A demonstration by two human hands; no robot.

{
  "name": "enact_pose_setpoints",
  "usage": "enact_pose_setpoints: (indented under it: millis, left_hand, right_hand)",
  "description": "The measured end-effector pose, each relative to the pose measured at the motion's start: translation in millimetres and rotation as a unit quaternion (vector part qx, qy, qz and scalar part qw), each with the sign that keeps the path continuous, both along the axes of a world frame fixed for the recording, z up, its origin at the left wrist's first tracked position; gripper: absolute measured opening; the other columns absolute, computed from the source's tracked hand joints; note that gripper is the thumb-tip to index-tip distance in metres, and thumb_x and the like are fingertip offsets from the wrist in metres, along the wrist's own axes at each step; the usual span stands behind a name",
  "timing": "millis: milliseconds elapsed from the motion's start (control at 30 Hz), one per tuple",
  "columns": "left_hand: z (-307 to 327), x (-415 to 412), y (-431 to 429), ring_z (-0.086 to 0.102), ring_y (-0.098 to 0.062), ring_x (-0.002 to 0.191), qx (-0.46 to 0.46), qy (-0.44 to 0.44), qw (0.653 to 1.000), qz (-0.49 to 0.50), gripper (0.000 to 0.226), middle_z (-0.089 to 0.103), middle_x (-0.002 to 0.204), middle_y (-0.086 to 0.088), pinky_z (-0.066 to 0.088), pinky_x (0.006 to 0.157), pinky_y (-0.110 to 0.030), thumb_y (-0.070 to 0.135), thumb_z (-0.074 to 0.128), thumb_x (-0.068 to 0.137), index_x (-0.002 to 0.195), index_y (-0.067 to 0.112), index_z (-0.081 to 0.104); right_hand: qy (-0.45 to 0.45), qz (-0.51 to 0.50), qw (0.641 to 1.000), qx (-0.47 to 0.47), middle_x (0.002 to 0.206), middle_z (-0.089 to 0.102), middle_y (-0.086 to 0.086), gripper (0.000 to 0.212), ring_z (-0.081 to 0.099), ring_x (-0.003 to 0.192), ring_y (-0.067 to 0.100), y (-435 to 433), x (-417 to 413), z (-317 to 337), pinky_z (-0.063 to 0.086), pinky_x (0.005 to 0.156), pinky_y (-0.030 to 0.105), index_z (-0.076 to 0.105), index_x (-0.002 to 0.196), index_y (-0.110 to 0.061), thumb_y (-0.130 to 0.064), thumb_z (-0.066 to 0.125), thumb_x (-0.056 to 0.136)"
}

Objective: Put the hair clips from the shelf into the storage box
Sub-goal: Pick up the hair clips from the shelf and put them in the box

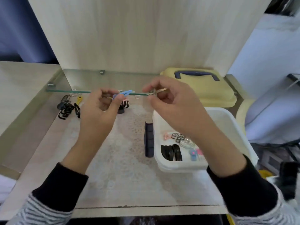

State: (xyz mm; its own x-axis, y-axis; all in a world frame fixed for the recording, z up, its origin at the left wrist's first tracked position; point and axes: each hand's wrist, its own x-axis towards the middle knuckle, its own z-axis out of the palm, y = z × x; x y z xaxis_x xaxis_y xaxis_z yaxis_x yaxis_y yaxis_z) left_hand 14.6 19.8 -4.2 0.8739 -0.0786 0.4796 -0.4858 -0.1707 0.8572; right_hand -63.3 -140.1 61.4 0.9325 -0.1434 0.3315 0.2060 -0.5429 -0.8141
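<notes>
My left hand (101, 106) pinches a blue hair clip (124, 93) at the front edge of the glass shelf (90, 80). To its right, my right hand (172, 103) pinches a small clear or metallic clip (152, 92) at the same edge. The white storage box (227, 125) stands at the right on the table, below my right forearm, holding several clips: black ones (171, 152), a wire one, pink and blue ones. A cluster of black clips (68, 108) and a yellow one (79, 100) lie under the shelf at the left. A pink and black clip (124, 104) sits behind my left thumb.
The box's yellow lid (204, 93) with a dark blue handle lies behind the box. A dark blue comb-like piece (149, 138) lies just left of the box. A wooden panel closes the back; a lace mat covers the table.
</notes>
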Motion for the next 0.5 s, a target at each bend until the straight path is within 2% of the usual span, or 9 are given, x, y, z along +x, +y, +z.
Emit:
enact_pose_setpoints:
  millis: [100, 167, 200, 267, 333, 433, 500]
  left_hand:
    - [32, -24, -29, 0.066, -0.019, 0.072, -0.005, 0.047, 0.993, -0.111, 0.008, 0.07, 0.077, 0.0, 0.053, 0.067, -0.038, 0.021, 0.07, 0.087, 0.087, 0.025, 0.064]
    - [44, -35, -47, 0.066, -0.024, 0.071, 0.035, 0.064, 0.982, -0.175, 0.007, 0.071, 0.077, 0.002, 0.051, 0.065, -0.036, 0.021, 0.071, 0.085, 0.084, 0.025, 0.065]
    - [48, -39, -55, 0.066, -0.025, 0.072, 0.065, 0.068, 0.975, -0.203, 0.006, 0.071, 0.08, 0.003, 0.05, 0.063, -0.031, 0.021, 0.071, 0.084, 0.083, 0.023, 0.066]
    - [49, -44, -72, 0.065, -0.023, 0.071, 0.142, 0.081, 0.954, -0.25, 0.005, 0.069, 0.082, 0.007, 0.045, 0.059, -0.021, 0.023, 0.072, 0.084, 0.083, 0.023, 0.067]
    - [45, -44, -89, 0.066, -0.016, 0.068, 0.217, 0.103, 0.931, -0.275, 0.007, 0.068, 0.082, 0.009, 0.046, 0.061, -0.02, 0.027, 0.074, 0.081, 0.081, 0.027, 0.067]
    - [35, -40, -113, 0.061, 0.0, 0.059, 0.326, 0.132, 0.89, -0.291, 0.016, 0.068, 0.08, 0.01, 0.054, 0.067, -0.028, 0.032, 0.079, 0.076, 0.082, 0.026, 0.065]
    - [28, -36, -127, 0.056, 0.006, 0.053, 0.404, 0.127, 0.852, -0.307, 0.017, 0.069, 0.079, 0.008, 0.051, 0.068, -0.022, 0.031, 0.079, 0.076, 0.082, 0.024, 0.065]
  right_hand:
    - [0.104, 0.01, 0.992, -0.064, 0.093, 0.066, -0.005, 0.014, 0.064, 0.074, 0.017, -53, -15, 10, 0.047, 0.062, 0.022, 0.067, 0.095, -0.019, -0.01, 0.063, 0.086]
    - [0.164, 0.003, 0.982, -0.094, 0.086, 0.067, -0.011, 0.012, 0.063, 0.069, 0.009, -83, -25, 11, 0.049, 0.062, 0.023, 0.068, 0.094, -0.022, -0.014, 0.066, 0.086]
    - [0.194, 0.007, 0.974, -0.115, 0.078, 0.067, -0.015, 0.01, 0.06, 0.062, 0.001, -94, -28, 10, 0.048, 0.059, 0.018, 0.068, 0.092, -0.024, -0.016, 0.067, 0.085]
    - [0.256, 0.02, 0.952, -0.165, 0.067, 0.064, -0.027, 0.009, 0.056, 0.057, -0.008, -114, -32, 5, 0.041, 0.052, 0.005, 0.07, 0.091, -0.026, -0.019, 0.069, 0.085]
    - [0.296, 0.017, 0.933, -0.204, 0.064, 0.062, -0.029, 0.01, 0.057, 0.059, -0.011, -126, -33, -4, 0.039, 0.051, 0.003, 0.07, 0.089, -0.027, -0.019, 0.069, 0.084]
    - [0.305, 0.014, 0.911, -0.279, 0.085, 0.064, -0.02, 0.014, 0.062, 0.078, -0.004, -132, -30, -15, 0.046, 0.065, 0.011, 0.069, 0.089, -0.03, -0.018, 0.069, 0.082]
    - [0.303, 0.018, 0.901, -0.309, 0.093, 0.063, -0.015, 0.015, 0.062, 0.084, 0.003, -134, -27, -18, 0.048, 0.072, 0.019, 0.07, 0.091, -0.029, -0.016, 0.068, 0.083]
